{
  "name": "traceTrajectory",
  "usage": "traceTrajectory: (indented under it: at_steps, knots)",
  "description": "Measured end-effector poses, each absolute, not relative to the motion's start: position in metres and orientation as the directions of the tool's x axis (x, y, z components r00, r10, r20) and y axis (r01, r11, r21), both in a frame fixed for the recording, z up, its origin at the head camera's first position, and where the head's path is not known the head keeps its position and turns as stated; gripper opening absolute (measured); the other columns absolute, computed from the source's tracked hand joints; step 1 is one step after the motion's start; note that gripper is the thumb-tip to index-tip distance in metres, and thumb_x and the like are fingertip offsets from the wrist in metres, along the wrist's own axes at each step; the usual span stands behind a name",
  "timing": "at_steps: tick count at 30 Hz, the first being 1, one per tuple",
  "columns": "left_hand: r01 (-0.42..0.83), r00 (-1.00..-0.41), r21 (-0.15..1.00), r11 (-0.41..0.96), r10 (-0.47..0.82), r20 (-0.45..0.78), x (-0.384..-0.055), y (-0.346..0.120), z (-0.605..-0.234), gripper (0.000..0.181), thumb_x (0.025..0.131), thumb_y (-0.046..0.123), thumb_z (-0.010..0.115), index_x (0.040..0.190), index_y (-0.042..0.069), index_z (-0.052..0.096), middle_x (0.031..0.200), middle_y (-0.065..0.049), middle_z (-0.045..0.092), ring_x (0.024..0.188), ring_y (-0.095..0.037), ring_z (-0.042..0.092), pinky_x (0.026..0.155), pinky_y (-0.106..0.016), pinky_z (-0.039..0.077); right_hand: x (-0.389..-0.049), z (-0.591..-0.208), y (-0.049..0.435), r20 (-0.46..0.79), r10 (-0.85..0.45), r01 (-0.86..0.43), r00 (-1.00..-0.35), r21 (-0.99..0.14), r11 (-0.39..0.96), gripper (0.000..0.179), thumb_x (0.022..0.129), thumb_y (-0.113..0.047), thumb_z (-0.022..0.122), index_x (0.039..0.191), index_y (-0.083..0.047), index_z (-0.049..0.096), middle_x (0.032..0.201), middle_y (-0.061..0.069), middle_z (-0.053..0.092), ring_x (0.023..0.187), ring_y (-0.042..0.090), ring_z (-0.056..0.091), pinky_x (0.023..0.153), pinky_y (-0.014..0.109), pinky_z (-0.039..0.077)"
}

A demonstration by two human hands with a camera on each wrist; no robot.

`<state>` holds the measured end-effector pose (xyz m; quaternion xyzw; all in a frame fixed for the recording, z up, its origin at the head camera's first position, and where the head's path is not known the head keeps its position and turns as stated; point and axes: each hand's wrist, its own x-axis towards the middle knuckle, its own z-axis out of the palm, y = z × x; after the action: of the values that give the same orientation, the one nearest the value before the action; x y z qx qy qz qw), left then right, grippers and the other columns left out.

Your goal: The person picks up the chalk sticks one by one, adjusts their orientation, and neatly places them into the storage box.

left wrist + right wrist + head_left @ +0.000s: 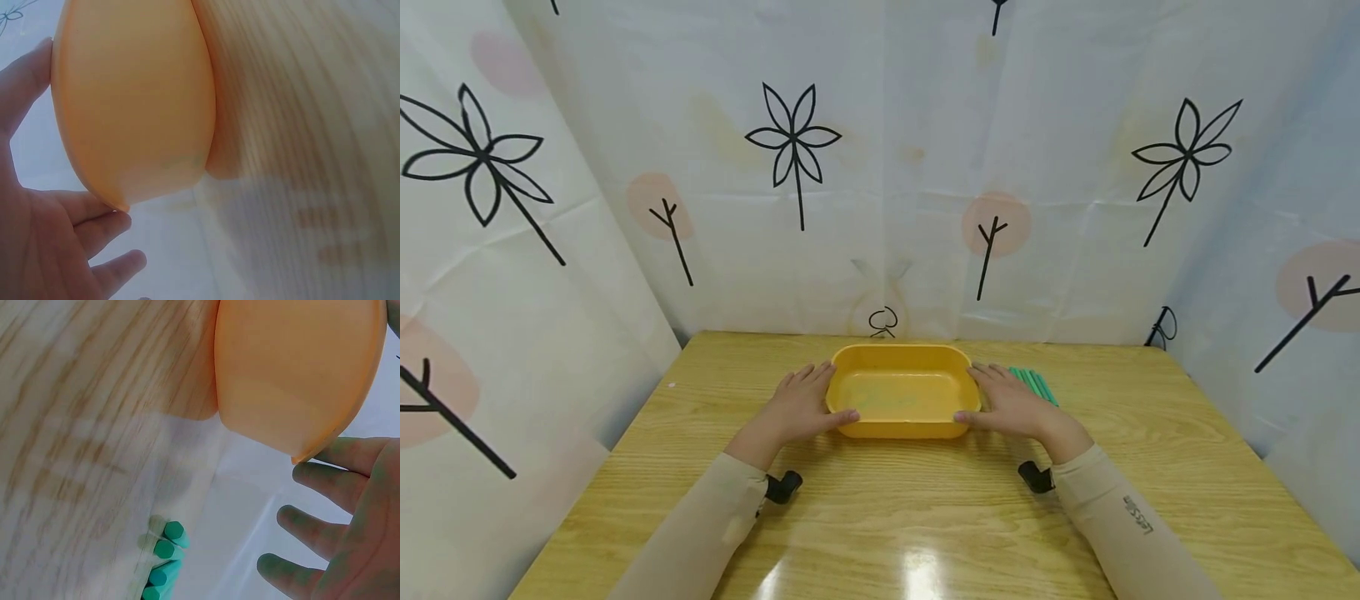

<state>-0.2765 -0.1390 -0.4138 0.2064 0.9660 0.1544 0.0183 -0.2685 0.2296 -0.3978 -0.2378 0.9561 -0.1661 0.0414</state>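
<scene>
- Head view: the tub (902,431) sits upright near the far edge of the table (880,508), long side facing the person, one hand at each end.
- At its left end the left hand (801,404) is clamped on the tub, thumb over the near corner of the rim, fingers toward the far corner. Left wrist view shows one outer finger off the rim.
- At the other end the right hand (1011,404) has a matching hold. Right wrist view shows two fingertips at the rim and two more spread free.
- The step in hand looks like a two-handed hold on the tub. Equal pressure from both sides should serve best; a harder push at one end would likely twist it.
- The base looks flat on the table; whether the hands bear any weight, I cannot tell. For a lift, tucking the loose fingers under the rim would probably be safer.
- Several green sticks (1034,386) lie on the table just beside the right hand. A swing that way could knock them, so a straight path is wiser.
</scene>
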Motion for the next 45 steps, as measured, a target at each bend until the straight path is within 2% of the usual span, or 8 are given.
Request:
traceTrajectory:
  at_steps: [18,27,37,45]
  knots:
    - [0.400,-0.911,0.315,0.861,0.410,0.037,-0.277,-0.140,-0.416,0.106,0.087,0.075,0.055,0.158,0.002,0.025,0.163,-0.017,0.026,0.149,-0.041,0.022,0.118,-0.062,0.014,-0.270,-0.389,0.230,-0.015,-0.495,-0.463,-0.869,-0.329,0.823,0.094,0.094,-0.059,0.061,0.153,0.008,0.031,0.157,0.030,0.029,0.143,0.054,0.023,0.112,0.068,0.023]
    - [0.395,-0.912,0.328,0.858,0.410,0.025,-0.276,-0.140,-0.414,0.106,0.087,0.076,0.054,0.158,0.002,0.025,0.163,-0.016,0.025,0.149,-0.042,0.020,0.118,-0.062,0.012,-0.265,-0.372,0.241,0.007,-0.463,-0.432,-0.886,-0.377,0.819,0.088,0.094,-0.055,0.062,0.152,0.006,0.035,0.158,0.031,0.026,0.144,0.053,0.020,0.112,0.070,0.021]
    - [0.399,-0.909,0.338,0.852,0.416,0.026,-0.275,-0.141,-0.411,0.107,0.087,0.075,0.056,0.158,0.001,0.025,0.163,-0.017,0.024,0.149,-0.042,0.021,0.118,-0.062,0.012,-0.266,-0.358,0.267,0.055,-0.435,-0.418,-0.899,-0.407,0.812,0.074,0.099,-0.041,0.062,0.149,0.008,0.038,0.152,0.034,0.034,0.140,0.054,0.029,0.110,0.067,0.028]
    - [0.401,-0.909,0.326,0.856,0.417,0.022,-0.277,-0.142,-0.414,0.109,0.086,0.078,0.054,0.158,0.002,0.025,0.163,-0.017,0.025,0.149,-0.042,0.021,0.118,-0.062,0.013,-0.274,-0.364,0.287,0.099,-0.332,-0.340,-0.938,-0.445,0.828,0.061,0.104,-0.036,0.056,0.146,0.005,0.044,0.147,0.031,0.043,0.133,0.052,0.040,0.104,0.067,0.036]
